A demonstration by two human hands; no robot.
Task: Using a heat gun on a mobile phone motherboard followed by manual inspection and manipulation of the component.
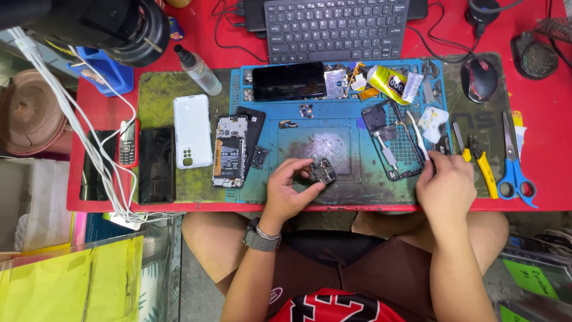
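Left hand pinches small circuit board; right hand grips tweezers, seemingly.

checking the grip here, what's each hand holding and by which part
Left hand pinches a small circuit board by its left edge. Right hand grips white tweezers at their lower end.

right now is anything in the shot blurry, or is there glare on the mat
Head view: the dark lens-like object at top left is close and out of focus; the blue work mat shows a pale glare patch at its centre; the left hand holding the small circuit board and the right hand look sharp under even light with soft shadows.
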